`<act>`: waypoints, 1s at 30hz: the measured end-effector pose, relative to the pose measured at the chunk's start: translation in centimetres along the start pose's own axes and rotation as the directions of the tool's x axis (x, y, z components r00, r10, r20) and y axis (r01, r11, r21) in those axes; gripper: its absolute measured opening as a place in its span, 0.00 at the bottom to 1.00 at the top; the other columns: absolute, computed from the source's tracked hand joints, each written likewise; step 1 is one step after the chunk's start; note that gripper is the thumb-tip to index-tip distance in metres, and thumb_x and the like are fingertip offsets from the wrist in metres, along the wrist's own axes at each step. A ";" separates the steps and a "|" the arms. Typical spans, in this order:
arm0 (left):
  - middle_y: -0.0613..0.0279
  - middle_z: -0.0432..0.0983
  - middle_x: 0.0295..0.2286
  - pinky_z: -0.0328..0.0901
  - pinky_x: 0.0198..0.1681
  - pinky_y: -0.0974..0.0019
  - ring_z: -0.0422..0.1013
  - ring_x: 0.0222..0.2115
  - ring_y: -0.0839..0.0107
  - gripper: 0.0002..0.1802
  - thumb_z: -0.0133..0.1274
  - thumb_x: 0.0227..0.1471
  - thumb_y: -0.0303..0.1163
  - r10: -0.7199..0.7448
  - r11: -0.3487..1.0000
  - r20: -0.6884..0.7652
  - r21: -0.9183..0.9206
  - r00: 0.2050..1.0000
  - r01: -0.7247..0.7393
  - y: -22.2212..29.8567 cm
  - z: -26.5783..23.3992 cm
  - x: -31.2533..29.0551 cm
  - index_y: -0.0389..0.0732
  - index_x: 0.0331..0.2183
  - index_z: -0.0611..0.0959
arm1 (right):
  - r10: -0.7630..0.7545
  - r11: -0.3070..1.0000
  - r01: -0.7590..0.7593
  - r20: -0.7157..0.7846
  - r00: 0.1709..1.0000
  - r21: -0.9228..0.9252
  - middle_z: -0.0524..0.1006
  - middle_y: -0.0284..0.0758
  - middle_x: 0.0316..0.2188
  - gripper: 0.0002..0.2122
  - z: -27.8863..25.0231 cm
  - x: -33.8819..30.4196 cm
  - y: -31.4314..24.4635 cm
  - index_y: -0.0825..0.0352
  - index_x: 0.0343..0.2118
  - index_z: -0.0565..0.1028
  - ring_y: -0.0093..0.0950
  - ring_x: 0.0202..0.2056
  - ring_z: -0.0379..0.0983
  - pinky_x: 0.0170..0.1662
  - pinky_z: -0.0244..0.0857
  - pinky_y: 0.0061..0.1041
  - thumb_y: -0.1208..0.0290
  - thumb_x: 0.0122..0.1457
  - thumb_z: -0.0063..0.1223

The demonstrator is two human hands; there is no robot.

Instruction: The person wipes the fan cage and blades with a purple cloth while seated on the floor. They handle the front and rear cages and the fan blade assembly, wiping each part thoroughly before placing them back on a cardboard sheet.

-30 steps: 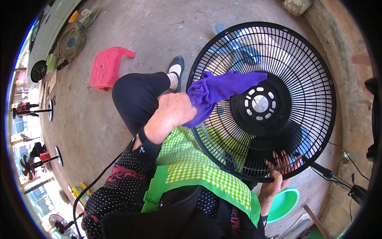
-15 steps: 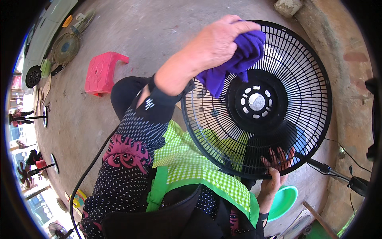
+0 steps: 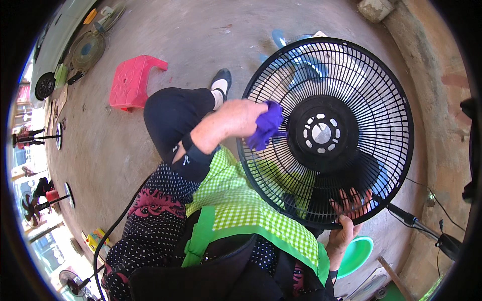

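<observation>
In front of me stands a round black fan grille (image 3: 347, 120), its dense spokes running out from a hub with small slots. My left hand (image 3: 232, 120) is closed on a crumpled purple cloth (image 3: 266, 127), which lies against the left part of the grille between rim and hub. My right hand (image 3: 348, 218) grips the lower rim, thumb on the near side. The fingers of that hand show through the spokes from behind. A green checked apron (image 3: 236, 193) covers my lap, close to the grille's lower left edge.
A pink plastic stool (image 3: 132, 84) stands on the concrete floor to the left. Below the grille sits a green basin (image 3: 357, 257). A dark pole (image 3: 407, 217) reaches toward the wall (image 3: 436, 115) at right. Fan parts (image 3: 86, 51) lie by a parked car (image 3: 61, 37).
My left hand has moved down and left with the cloth, from the grille's upper part to its left side. The grille has shifted and tipped slightly; my right hand keeps its grip.
</observation>
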State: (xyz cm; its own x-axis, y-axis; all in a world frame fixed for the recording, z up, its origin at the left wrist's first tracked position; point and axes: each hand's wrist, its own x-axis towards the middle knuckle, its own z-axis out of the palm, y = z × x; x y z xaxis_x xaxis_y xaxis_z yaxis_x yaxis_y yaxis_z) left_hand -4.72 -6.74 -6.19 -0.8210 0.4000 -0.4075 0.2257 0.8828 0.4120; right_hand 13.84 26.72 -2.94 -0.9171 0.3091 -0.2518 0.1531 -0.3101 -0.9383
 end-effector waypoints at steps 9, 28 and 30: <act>0.44 0.79 0.36 0.69 0.43 0.52 0.75 0.39 0.46 0.24 0.52 0.45 0.32 0.285 0.911 0.381 -0.394 0.879 -0.125 7.8 5.0 -4.1 0.40 0.47 0.79 | -0.051 0.999 0.050 0.063 0.997 0.017 0.63 0.49 0.61 0.40 0.2 1.2 0.3 0.67 0.68 0.51 0.46 0.59 0.66 0.58 0.67 0.47 0.83 0.46 0.41; 0.43 0.65 0.52 0.63 0.58 0.54 0.66 0.53 0.48 0.27 0.64 0.46 0.44 0.105 0.770 -0.556 -0.480 0.825 -0.421 10.0 -3.7 9.0 0.45 0.48 0.81 | 0.111 0.967 -0.168 0.276 0.955 0.191 0.64 0.40 0.60 0.43 3.3 4.7 4.0 0.62 0.69 0.49 0.37 0.61 0.63 0.61 0.62 0.42 0.87 0.46 0.43; 0.46 0.67 0.48 0.64 0.56 0.53 0.65 0.48 0.48 0.21 0.59 0.44 0.33 0.203 0.851 -0.641 -0.258 0.741 -0.457 11.5 -1.2 9.0 0.49 0.45 0.83 | 0.125 0.971 -0.173 0.269 0.955 0.162 0.64 0.39 0.60 0.43 3.4 4.7 4.1 0.62 0.69 0.49 0.37 0.61 0.63 0.61 0.62 0.42 0.87 0.46 0.43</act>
State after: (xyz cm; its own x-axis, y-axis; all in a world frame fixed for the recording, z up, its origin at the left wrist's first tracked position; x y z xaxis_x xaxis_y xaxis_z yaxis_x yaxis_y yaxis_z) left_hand -10.17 6.68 -4.11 -0.8980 0.3180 0.3041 0.4319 0.5051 0.7472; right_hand 8.96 23.85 -7.18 -0.9556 0.0143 -0.2943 0.2480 -0.5004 -0.8295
